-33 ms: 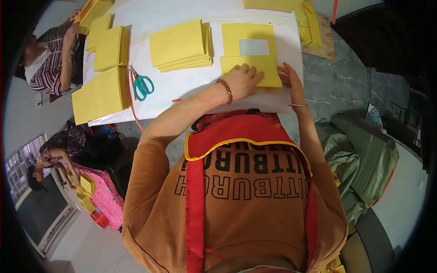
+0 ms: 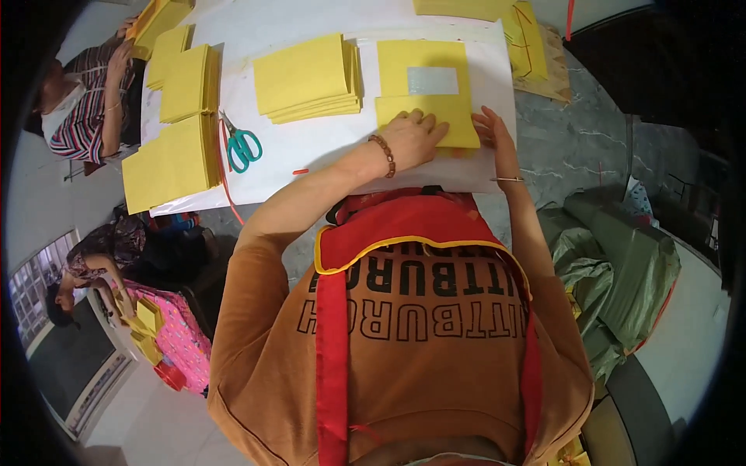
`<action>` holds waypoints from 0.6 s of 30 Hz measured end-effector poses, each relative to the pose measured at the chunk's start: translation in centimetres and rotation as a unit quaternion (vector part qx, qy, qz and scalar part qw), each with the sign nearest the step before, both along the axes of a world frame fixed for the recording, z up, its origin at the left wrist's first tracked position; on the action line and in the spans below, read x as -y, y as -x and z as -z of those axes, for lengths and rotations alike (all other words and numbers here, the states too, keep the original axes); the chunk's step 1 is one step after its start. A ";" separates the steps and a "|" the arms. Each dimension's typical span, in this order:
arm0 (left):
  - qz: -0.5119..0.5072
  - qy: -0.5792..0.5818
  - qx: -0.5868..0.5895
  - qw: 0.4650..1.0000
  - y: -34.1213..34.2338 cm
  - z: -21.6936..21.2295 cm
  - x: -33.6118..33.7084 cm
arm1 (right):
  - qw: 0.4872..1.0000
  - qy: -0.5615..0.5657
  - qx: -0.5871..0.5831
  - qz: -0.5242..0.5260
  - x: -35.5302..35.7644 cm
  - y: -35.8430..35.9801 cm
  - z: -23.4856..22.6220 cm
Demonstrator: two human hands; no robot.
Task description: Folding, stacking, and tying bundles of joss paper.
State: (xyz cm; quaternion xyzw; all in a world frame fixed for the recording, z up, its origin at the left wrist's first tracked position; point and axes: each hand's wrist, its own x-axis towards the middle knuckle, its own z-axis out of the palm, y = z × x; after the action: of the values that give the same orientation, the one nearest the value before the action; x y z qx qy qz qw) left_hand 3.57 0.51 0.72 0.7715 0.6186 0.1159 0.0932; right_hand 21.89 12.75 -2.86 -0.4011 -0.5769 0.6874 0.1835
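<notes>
My left hand (image 2: 416, 138) lies flat, fingers spread, on the lower half of a yellow paper sheet (image 2: 426, 60) on the white table (image 2: 326, 147). That lower half (image 2: 458, 124) is folded up. The sheet's upper half carries a silver rectangle (image 2: 433, 80). My right hand (image 2: 491, 128) rests with straight fingers against the fold's right edge. Neither hand grips anything. A bead bracelet is on my left wrist, a thin bangle on my right.
A stack of yellow sheets (image 2: 307, 78) lies left of my hands, with green-handled scissors (image 2: 242, 146) and more yellow stacks (image 2: 175, 155) further left. A person in a striped shirt (image 2: 78, 109) sits at the left; another person (image 2: 93, 264) sits lower left. Green sacks (image 2: 622, 264) lie on the right.
</notes>
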 end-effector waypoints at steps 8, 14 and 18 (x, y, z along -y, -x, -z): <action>-0.054 -0.104 0.032 0.993 1.7 -4.4 0.1 | 0.999 -0.012 0.038 -0.007 0.6 0.3 -0.5; -0.166 -0.289 -0.029 0.942 13.0 -6.9 5.2 | 0.999 -0.024 0.035 -0.010 0.6 0.2 -0.7; -0.241 -0.141 -0.131 0.951 14.8 -0.5 8.3 | 0.999 -0.032 0.008 -0.004 0.7 0.2 1.0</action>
State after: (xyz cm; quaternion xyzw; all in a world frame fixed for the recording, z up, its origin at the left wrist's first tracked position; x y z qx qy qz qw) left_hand -11.24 -7.78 1.18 0.6133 0.7700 0.1191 -0.1293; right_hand 21.65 12.05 -3.81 -0.3986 -0.6017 0.6660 0.1885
